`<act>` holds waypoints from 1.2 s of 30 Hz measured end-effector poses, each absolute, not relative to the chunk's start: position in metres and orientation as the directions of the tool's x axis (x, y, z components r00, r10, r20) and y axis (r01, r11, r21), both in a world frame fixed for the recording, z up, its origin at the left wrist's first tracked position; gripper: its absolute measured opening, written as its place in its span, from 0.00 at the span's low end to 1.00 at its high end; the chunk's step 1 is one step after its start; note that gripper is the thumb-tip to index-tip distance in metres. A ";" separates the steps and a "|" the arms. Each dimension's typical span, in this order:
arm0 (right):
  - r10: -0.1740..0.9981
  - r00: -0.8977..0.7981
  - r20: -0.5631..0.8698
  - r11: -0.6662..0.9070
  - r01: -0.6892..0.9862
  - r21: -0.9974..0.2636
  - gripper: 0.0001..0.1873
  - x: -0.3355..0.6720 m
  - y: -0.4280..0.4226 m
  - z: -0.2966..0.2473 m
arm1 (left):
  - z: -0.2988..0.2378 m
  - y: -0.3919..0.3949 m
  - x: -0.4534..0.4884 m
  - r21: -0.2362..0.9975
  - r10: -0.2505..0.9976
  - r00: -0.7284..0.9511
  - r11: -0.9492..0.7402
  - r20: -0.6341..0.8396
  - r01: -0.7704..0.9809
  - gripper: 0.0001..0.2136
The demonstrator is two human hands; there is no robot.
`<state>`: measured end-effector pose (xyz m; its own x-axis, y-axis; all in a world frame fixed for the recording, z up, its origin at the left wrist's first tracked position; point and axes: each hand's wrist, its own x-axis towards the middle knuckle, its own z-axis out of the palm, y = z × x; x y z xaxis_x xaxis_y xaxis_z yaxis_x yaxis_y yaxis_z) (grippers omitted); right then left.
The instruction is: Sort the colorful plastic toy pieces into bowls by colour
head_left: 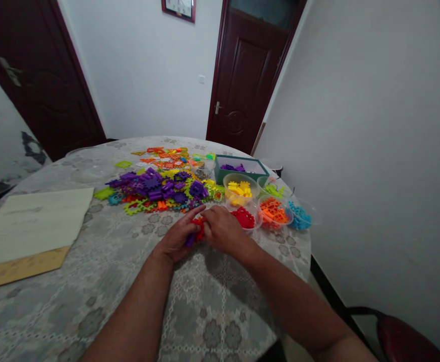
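Note:
Just above the table's middle, my left hand is closed around a purple plastic building piece, which shows partly below the thumb. A red gear-edged plastic building piece sits against the purple one, between my two hands. My right hand pinches the red piece from the right with bent fingers. Whether the two pieces are joined is hidden by the fingers. A clear bowl of red pieces stands right beside my right hand. Beyond my hands lies a loose heap of purple building pieces mixed with other colours.
Clear bowls hold yellow pieces, orange pieces, blue pieces and green pieces. Behind them stands a green-edged box with purple pieces. Orange pieces lie farther back. A paper sheet covers the table's left.

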<state>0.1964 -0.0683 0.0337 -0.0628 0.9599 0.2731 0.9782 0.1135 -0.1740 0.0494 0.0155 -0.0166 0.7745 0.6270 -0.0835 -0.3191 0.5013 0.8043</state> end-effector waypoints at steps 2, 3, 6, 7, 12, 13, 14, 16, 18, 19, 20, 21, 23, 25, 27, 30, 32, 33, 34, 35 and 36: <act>0.964 -0.051 0.262 0.107 0.973 -0.204 0.11 0.198 -0.066 0.037 | -0.018 0.016 0.049 0.802 0.613 0.787 0.506 -0.074 -0.318 0.41; 0.963 -0.040 0.266 0.102 0.969 -0.226 0.10 0.199 -0.064 0.038 | -0.020 0.016 0.049 0.796 0.607 0.792 0.512 -0.070 -0.322 0.41; 0.953 0.000 0.301 0.099 0.944 -0.315 0.07 0.200 -0.061 0.038 | -0.022 0.016 0.050 0.777 0.592 0.804 0.531 -0.056 -0.337 0.41; 0.950 0.022 0.313 0.092 0.934 -0.346 0.07 0.200 -0.060 0.037 | -0.022 0.016 0.050 0.773 0.589 0.807 0.535 -0.052 -0.341 0.41; 0.908 0.167 0.384 0.054 0.863 -0.502 0.08 0.202 -0.061 0.039 | -0.018 0.014 0.051 0.749 0.585 0.810 0.554 -0.039 -0.363 0.37; 0.890 0.202 0.409 0.049 0.849 -0.526 0.08 0.205 -0.063 0.041 | -0.018 0.014 0.051 0.747 0.592 0.804 0.559 -0.055 -0.360 0.36; 0.871 0.238 0.431 0.040 0.838 -0.544 0.08 0.209 -0.065 0.045 | -0.017 0.013 0.051 0.748 0.600 0.796 0.562 -0.077 -0.352 0.36; 0.831 0.306 0.464 0.013 0.824 -0.566 0.09 0.223 -0.071 0.052 | -0.017 0.014 0.050 0.752 0.618 0.777 0.567 -0.120 -0.335 0.36; 0.786 0.368 0.498 -0.027 0.824 -0.566 0.11 0.246 -0.079 0.059 | -0.019 0.015 0.050 0.754 0.625 0.767 0.571 -0.145 -0.323 0.35; 0.757 0.400 0.517 -0.058 0.829 -0.557 0.12 0.261 -0.084 0.062 | -0.020 0.016 0.050 0.755 0.625 0.765 0.574 -0.154 -0.317 0.34; 0.725 0.432 0.536 -0.096 0.835 -0.542 0.13 0.276 -0.089 0.064 | -0.021 0.017 0.050 0.754 0.624 0.765 0.578 -0.163 -0.312 0.34; 0.692 0.463 0.554 -0.142 0.840 -0.524 0.14 0.292 -0.095 0.065 | -0.022 0.018 0.050 0.753 0.620 0.766 0.583 -0.168 -0.306 0.34; 0.631 0.519 0.577 -0.249 0.840 -0.483 0.16 0.322 -0.107 0.065 | -0.023 0.020 0.051 0.749 0.617 0.769 0.587 -0.168 -0.308 0.35; 0.588 0.561 0.583 -0.348 0.826 -0.444 0.17 0.345 -0.118 0.062 | -0.024 0.021 0.051 0.742 0.626 0.763 0.587 -0.161 -0.324 0.35; 0.572 0.591 0.568 -0.420 0.806 -0.416 0.18 0.361 -0.126 0.056 | -0.024 0.022 0.052 0.742 0.638 0.754 0.580 -0.158 -0.336 0.35; 0.576 0.619 0.534 -0.471 0.785 -0.402 0.20 0.371 -0.131 0.045 | -0.024 0.022 0.052 0.742 0.642 0.748 0.582 -0.167 -0.334 0.35; 0.573 0.620 0.535 -0.471 0.784 -0.404 0.21 0.370 -0.131 0.039 | -0.024 0.021 0.051 0.738 0.643 0.748 0.583 -0.164 -0.339 0.35; 0.574 0.614 0.542 -0.455 0.789 -0.412 0.22 0.367 -0.129 0.037 | -0.023 0.021 0.051 0.736 0.642 0.750 0.584 -0.160 -0.343 0.35; 0.578 0.603 0.550 -0.430 0.798 -0.422 0.22 0.363 -0.128 0.036 | -0.023 0.021 0.051 0.735 0.640 0.752 0.584 -0.156 -0.344 0.35; 0.588 0.588 0.556 -0.396 0.808 -0.436 0.22 0.357 -0.127 0.036 | -0.022 0.020 0.051 0.735 0.637 0.755 0.586 -0.156 -0.343 0.36; 0.603 0.570 0.558 -0.354 0.818 -0.452 0.21 0.349 -0.126 0.037 | -0.021 0.019 0.050 0.734 0.634 0.757 0.588 -0.159 -0.339 0.36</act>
<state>0.3487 -0.1256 0.0366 0.5697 0.6033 0.5581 0.8184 -0.3543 -0.4524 0.0503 0.0194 -0.0211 0.7569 0.6340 -0.1585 -0.3390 0.5883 0.7341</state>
